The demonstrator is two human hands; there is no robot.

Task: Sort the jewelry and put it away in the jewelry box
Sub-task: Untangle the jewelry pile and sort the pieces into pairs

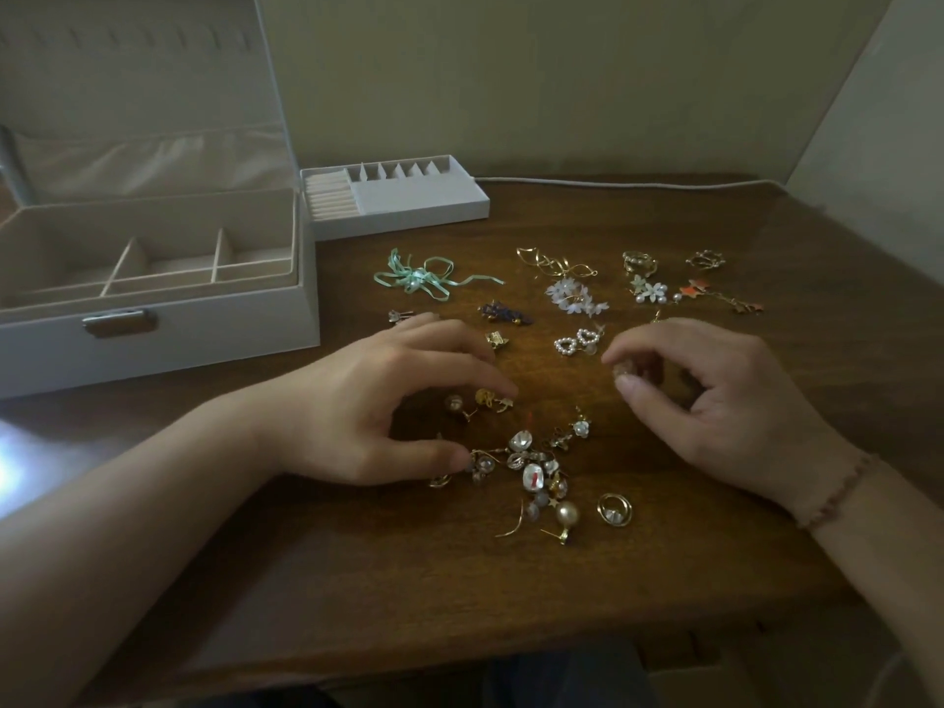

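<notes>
1. Open jewelry box [153, 319] at far left of the wooden surface [664, 580], lid raised, dividers visible inside; left edge cut off by the frame.
2. Removable tray [398, 206] just right of the box, ring rolls on its left, small compartments along the back.
3. Sorted pieces spread across the far half: mint ribbon bow [421, 281], gold twisted earrings [554, 265], white flower earrings [574, 298], pearl heart earrings [577, 342], orange star earrings [715, 294], gold rings [638, 261].
4. Unsorted heap [531, 465] of tangled earrings near the front, between both hands; single pieces within it hard to tell apart.
5. Left hand [378, 406] arched over the heap's left side, grip wide, thumb tip touching the pile, fingers stretched toward a small gold piece [493, 399].
6. Right hand [715, 401] raised right of centre, grip narrow, thumb and forefinger pinching a small piece [624, 371], too blurred to identify.
7. Beaded bracelet [838, 495] on the right wrist.
8. White cable [613, 182] along the back edge, against the wall.
</notes>
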